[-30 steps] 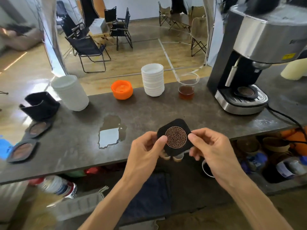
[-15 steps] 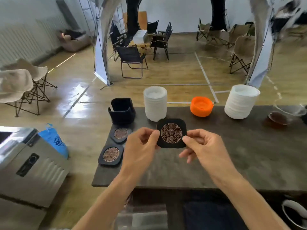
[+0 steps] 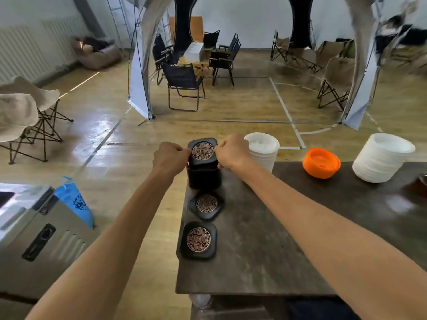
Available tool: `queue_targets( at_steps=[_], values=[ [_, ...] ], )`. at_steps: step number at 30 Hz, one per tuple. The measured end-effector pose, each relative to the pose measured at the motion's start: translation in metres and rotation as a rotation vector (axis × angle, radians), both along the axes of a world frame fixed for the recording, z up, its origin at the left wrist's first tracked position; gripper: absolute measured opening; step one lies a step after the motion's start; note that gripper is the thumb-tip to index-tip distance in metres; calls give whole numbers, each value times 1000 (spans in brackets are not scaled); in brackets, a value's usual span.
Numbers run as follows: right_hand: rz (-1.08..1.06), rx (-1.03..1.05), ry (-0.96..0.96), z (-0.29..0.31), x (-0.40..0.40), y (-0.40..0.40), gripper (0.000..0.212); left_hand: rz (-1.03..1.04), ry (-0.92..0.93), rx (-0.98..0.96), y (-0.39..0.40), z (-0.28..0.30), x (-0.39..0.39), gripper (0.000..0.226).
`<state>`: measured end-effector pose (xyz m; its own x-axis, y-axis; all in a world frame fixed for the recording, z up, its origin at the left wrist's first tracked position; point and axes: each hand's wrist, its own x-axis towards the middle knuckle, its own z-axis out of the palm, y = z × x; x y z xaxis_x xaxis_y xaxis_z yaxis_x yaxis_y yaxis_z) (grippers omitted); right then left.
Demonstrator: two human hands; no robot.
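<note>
Left hand (image 3: 171,158) and right hand (image 3: 232,152) each pinch an opposite edge of the black coaster (image 3: 202,150), fingers curled tight. The coaster is at frame centre, patterned face up, right at the top of the black holder (image 3: 204,179) on the table (image 3: 277,239). Can't tell if it touches the holder. Two more coasters (image 3: 206,204) (image 3: 199,240) lie below the holder. Right of centre: white cup stack (image 3: 263,150), orange lid (image 3: 321,162).

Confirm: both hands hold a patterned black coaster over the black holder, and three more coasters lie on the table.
Not three: the head view shows two more on the table, a far coaster by the holder and a near coaster. Left hand and right hand hold the patterned coaster over it.
</note>
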<state>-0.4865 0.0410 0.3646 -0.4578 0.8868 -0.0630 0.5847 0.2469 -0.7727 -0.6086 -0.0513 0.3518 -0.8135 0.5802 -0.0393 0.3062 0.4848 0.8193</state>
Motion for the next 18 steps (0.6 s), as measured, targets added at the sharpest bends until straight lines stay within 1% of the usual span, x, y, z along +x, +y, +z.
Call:
queue_targets(
  at_steps=[2, 5, 7, 10, 13, 18],
  values=[
    [-11, 15, -105, -9, -10, 5, 9, -46, 37, -127, 10, -9, -9, 14],
    [-44, -16, -167, -20, -16, 9, 24, -88, 75, -241, 20, -19, -17, 25],
    [-63, -58, -179, -26, -19, 11, 31, -106, 79, -298, 23, -24, -23, 26],
    [-56, -113, -234, -31, -24, 12, 24, -143, 91, -390, 26, -31, -27, 30],
    [-23, -164, -276, -36, -30, 12, 36, -182, 127, -453, 22, -33, -21, 18],
    [19, -126, -337, -40, -34, 7, 45, -231, 189, -491, 23, -35, -23, 21]
  ],
)
